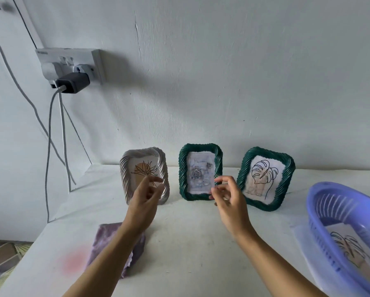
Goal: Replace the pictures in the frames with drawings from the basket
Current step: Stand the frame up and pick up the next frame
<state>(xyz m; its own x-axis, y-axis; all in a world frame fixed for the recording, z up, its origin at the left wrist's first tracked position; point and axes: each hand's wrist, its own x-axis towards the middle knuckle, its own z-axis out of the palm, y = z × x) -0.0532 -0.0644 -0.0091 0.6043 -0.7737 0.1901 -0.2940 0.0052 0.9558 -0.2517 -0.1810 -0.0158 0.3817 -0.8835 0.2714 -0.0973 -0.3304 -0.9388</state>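
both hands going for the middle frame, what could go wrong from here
1. The left hand hovers right in front of the white frame; a careless sweep toward the middle green frame could tip the white one over.
2. The right hand sits between the middle frame and the right green frame. All three stand upright and close together, so pulling the middle one out might knock its neighbour.

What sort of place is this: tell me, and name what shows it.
Probably a room at home: a wall socket with a charger plugged in, small picture frames standing on a white table by a plain wall, and a plastic basket.
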